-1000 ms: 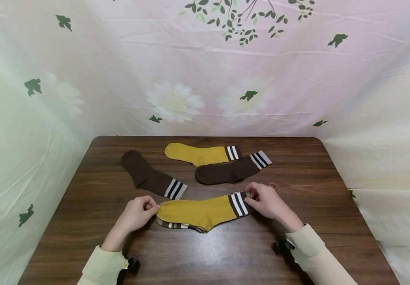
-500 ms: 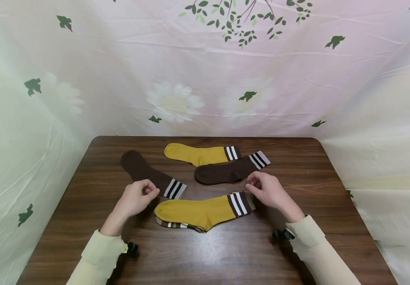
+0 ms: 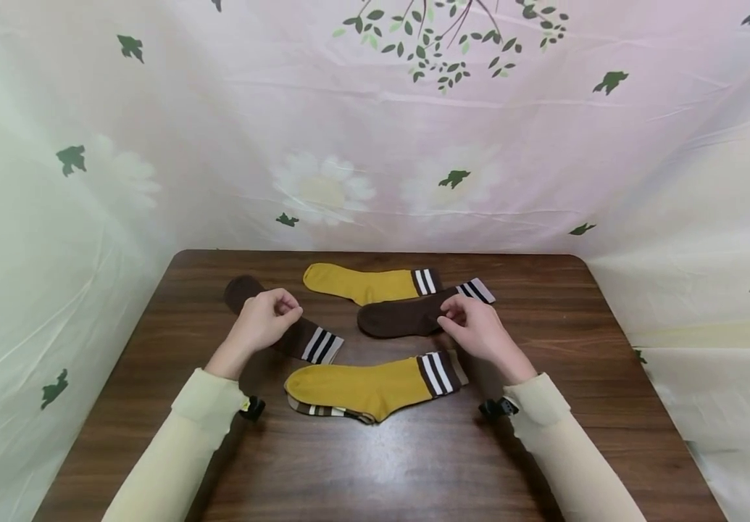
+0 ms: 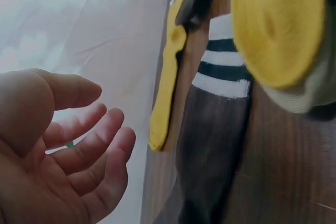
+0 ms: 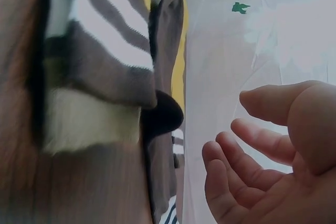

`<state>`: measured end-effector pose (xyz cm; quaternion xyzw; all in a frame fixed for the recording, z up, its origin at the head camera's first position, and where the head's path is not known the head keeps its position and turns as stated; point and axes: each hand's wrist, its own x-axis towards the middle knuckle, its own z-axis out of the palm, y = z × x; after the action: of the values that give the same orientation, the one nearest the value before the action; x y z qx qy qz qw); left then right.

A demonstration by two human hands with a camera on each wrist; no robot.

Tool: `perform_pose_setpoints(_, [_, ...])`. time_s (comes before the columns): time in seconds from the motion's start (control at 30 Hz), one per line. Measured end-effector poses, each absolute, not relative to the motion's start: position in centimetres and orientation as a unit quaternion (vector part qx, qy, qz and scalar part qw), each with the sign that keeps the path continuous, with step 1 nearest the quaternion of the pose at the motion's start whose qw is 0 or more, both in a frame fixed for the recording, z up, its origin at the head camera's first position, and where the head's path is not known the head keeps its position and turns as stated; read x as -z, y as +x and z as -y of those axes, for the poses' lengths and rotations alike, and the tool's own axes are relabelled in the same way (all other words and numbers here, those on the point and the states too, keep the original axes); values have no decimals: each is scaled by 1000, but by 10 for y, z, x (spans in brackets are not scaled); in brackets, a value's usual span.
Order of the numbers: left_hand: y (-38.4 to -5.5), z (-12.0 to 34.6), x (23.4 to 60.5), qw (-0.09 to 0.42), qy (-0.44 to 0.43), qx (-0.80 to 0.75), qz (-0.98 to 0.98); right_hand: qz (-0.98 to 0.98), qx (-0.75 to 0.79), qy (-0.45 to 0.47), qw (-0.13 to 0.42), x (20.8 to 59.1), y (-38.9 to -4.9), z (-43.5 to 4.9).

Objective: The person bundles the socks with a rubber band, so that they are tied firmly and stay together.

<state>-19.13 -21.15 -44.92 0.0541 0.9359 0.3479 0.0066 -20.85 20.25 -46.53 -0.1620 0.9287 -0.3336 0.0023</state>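
Note:
My left hand hangs over the middle of a dark brown sock with grey and black stripes at its cuff. Its fingers are loosely bent and hold nothing, as the left wrist view shows. In the right wrist view my right hand is likewise relaxed, thumb apart from the fingers. It overlaps the heel side of a second brown sock in the head view. Nearer me lies a yellow sock with a white-striped brown cuff, stacked on a patterned striped sock that peeks out below.
Another yellow sock lies at the back, its lower edge close to the second brown sock. All rest on a dark wooden table. A printed fabric curtain rises right behind the table's far edge and along both sides.
Both hands have let go of the front yellow sock's toe and cuff, risen and moved away from me, over the two brown socks. The socks stay where they were.

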Motion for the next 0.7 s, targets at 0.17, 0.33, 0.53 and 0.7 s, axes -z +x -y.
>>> perform_pose_setpoints(0.17, [-208,207,454,24,38,-354,-934,-927,343,-151,-2,468,-219,-190])
perform_pose_setpoints(0.33, [-225,201,461,26,37,-352,-935,-927,350,-136,-4,470,-230,-182])
perform_pose_setpoints(0.53, [-243,199,469,14,22,-343,-939,-929,347,-124,-21,474,-245,-179])
perform_pose_setpoints(0.7, [-252,201,474,21,6,-332,-943,-937,333,-104,-26,478,-259,-179])
